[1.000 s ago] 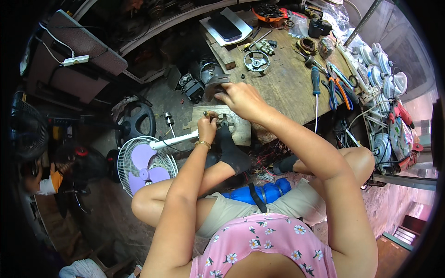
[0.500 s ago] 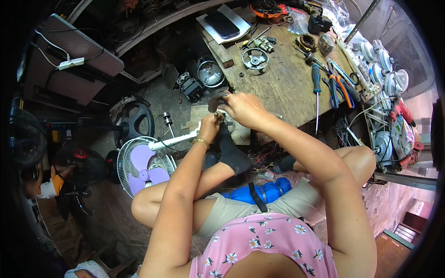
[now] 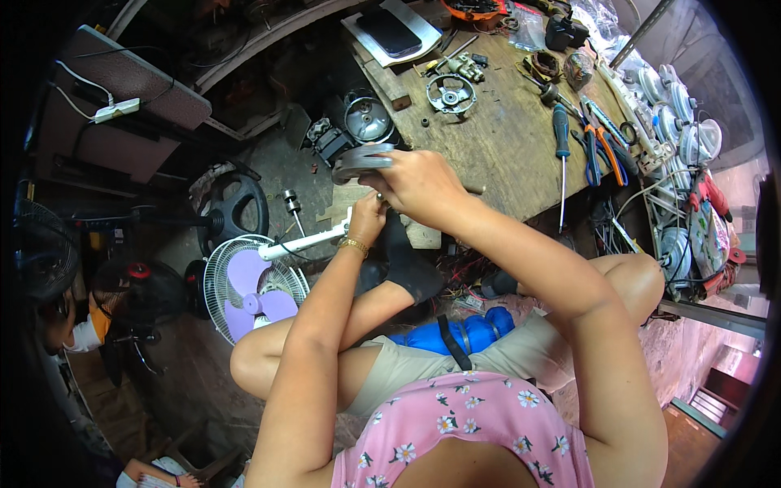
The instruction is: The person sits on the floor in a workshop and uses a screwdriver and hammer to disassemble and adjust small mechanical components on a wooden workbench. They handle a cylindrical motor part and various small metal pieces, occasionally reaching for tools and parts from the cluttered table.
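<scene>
My right hand (image 3: 427, 189) is closed around a hammer, its grey metal head (image 3: 364, 163) smeared by motion and a short end of its wooden handle (image 3: 474, 187) showing past the palm. Just below, my left hand (image 3: 371, 220) is closed on a short rod (image 3: 380, 197) with only its top end visible; the hammer head is above it, apart from it. A white fan neck (image 3: 313, 241) runs toward my left wrist from a fan with purple blades (image 3: 254, 303). My hands and wrist hide the work under them.
A wooden bench (image 3: 504, 154) at right holds a round metal motor housing (image 3: 450, 95), a screwdriver (image 3: 561, 134) and pliers (image 3: 598, 150). A phone (image 3: 390, 32) lies behind. A black fan base (image 3: 244, 207) stands left, and a blue bundle (image 3: 455, 332) lies at my lap.
My right hand and the hammer have risen up and to the left, away from the rod. My left hand stays nearly in place. At lower left, another person's hand has come into view.
</scene>
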The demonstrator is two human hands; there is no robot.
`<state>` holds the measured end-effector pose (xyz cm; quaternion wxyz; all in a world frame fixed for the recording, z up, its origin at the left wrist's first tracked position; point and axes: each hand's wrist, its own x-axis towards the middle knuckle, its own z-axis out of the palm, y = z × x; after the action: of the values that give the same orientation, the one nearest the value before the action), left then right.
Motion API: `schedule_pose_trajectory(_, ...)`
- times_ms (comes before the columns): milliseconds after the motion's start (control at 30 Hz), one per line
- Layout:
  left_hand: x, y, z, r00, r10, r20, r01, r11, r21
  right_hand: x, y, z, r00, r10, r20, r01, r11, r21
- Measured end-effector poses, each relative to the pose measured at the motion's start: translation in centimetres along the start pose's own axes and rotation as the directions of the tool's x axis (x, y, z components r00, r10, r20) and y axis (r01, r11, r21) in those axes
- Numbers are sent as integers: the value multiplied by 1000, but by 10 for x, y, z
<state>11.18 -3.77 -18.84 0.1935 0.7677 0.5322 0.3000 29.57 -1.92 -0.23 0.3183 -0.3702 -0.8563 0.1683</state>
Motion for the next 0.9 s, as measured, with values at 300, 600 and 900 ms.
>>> schedule_pose_trajectory(300, 7, 15, -5, 997, -34, -64, 30, 997, -69, -2, 19, 0, 978, 171, 123, -156, 980, -121)
schedule_pose_trajectory(600, -2, 5, -3, 991, -26, -135, 27, 1000, 4, -8, 19, 8, 955, 184, 234, -143, 973, -183)
schedule_pose_trajectory(900, -7, -8, 5, 992, -77, -100, 85, 994, 73, -5, 16, 26, 969, 72, 237, -22, 978, -210)
